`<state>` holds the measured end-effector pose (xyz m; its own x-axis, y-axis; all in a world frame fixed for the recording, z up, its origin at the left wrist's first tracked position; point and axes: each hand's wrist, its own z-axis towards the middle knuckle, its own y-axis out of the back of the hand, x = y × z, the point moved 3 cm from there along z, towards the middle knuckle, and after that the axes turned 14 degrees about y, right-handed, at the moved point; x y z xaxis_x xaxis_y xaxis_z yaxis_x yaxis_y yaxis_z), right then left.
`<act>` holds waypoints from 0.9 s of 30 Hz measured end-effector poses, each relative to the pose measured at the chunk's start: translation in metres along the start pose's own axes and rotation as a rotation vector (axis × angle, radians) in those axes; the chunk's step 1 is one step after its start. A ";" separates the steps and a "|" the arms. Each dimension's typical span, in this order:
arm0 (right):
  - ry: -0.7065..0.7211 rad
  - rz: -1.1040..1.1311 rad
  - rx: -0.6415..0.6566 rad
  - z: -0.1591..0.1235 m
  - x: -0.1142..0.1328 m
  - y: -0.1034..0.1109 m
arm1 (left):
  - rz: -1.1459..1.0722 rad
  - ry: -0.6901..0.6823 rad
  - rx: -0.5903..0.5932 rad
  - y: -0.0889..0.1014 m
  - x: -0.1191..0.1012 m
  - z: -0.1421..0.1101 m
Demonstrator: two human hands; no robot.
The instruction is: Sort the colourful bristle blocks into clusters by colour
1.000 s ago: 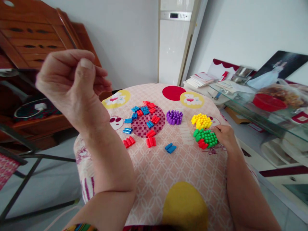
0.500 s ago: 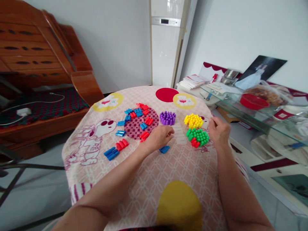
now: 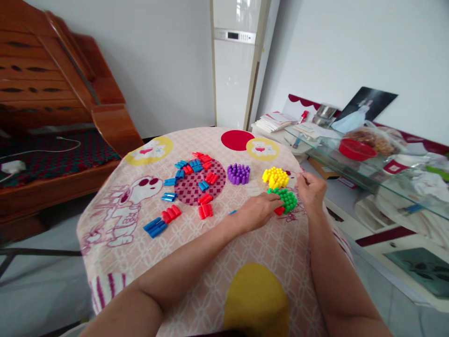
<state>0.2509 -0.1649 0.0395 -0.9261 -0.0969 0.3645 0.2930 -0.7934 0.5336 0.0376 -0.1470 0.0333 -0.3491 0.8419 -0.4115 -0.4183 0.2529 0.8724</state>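
On the near left of the surface (image 3: 203,299), which is covered by a pink patterned cloth, lies a row of glossy blue plastic tubes (image 3: 154,227), with glossy red plastic tubes (image 3: 171,214) just beyond. They look light and stiff, liable to roll; a pinch across the sides, midway along, should suit them.

Toward the right, the left hand (image 3: 261,210) reaches to the near left edge of the standing green plastic pegs (image 3: 288,200), beside a few short red plastic pieces (image 3: 279,211). Its fingers are bent close together; whether they pinch a piece, I cannot tell. The green pegs look hard, smooth and slightly slippery, unlikely to break but easily toppled, so an outer one is best taken by its upper sides with the fingertips.

At their right, the right hand (image 3: 312,189) is curled in a loose fist, its contents hidden.

Farther off stand bunched yellow plastic pegs (image 3: 275,177) and, to the left, upright purple plastic pegs (image 3: 238,174), probably just as light.
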 end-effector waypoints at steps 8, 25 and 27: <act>0.047 -0.011 -0.025 -0.002 -0.002 -0.001 | 0.142 0.032 0.079 -0.022 -0.005 -0.001; 0.033 -0.016 -0.002 0.000 0.006 -0.002 | 0.173 0.106 0.053 -0.035 -0.005 0.009; 0.039 -0.016 0.006 0.000 0.006 -0.002 | 0.165 0.115 0.068 -0.040 -0.005 0.010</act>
<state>0.2445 -0.1641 0.0406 -0.9391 -0.1079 0.3264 0.2799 -0.7913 0.5435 0.0644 -0.1566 0.0028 -0.5032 0.8158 -0.2852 -0.2912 0.1506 0.9447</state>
